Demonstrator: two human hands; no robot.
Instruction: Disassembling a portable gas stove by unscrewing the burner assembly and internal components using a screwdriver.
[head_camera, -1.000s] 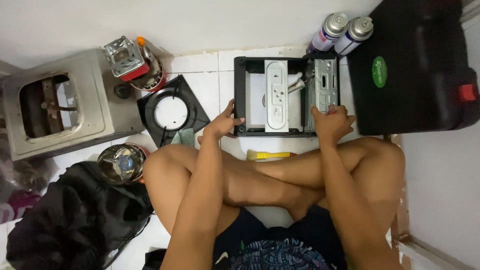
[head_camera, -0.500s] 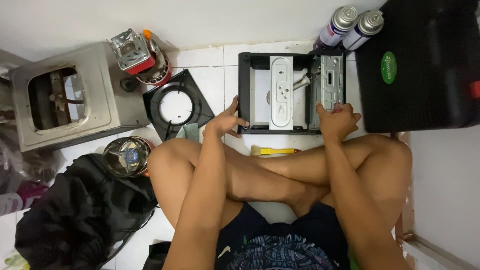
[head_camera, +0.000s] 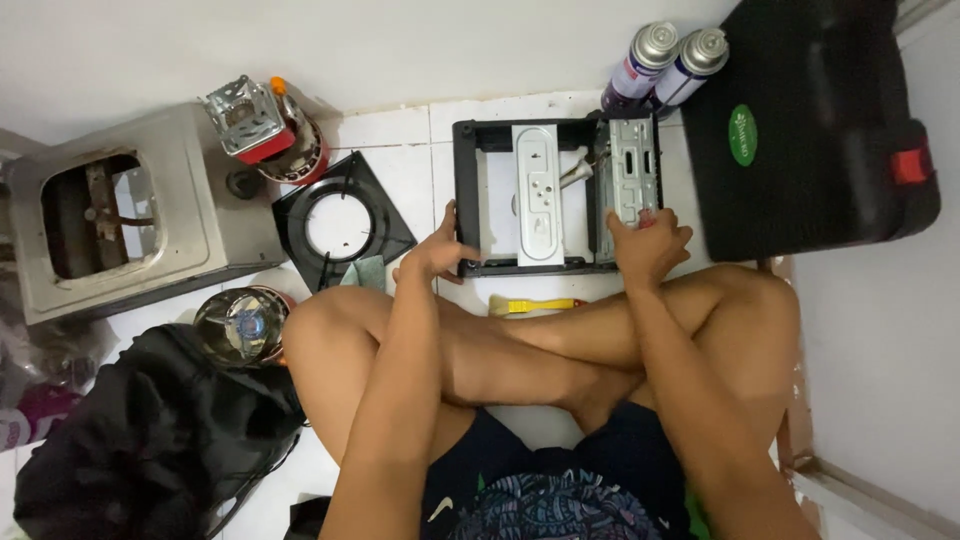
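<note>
1. A person sits cross-legged on the white tiled floor (head_camera: 395, 130), both hands on a black stove frame (head_camera: 466, 190) that lies flat just past the knees
2. The left hand (head_camera: 437, 255) grips the frame's near left corner, thumb up along the left rail, fingers curled on the front edge
3. The right hand (head_camera: 648, 245) is closed on the grey metal side panel (head_camera: 630, 175) at the frame's right end
4. A pale metal strip (head_camera: 538, 195) runs front to back across the frame's middle
5. A yellow-handled brush (head_camera: 535, 305) lies on the floor between frame and shins
6. Two spray cans (head_camera: 665, 60) stand beyond the frame's far right corner, beside a black case (head_camera: 810, 90)
7. Left of the frame: a black burner plate (head_camera: 340, 225), a steel stove body (head_camera: 190, 210), a black bag (head_camera: 130, 440)
</note>
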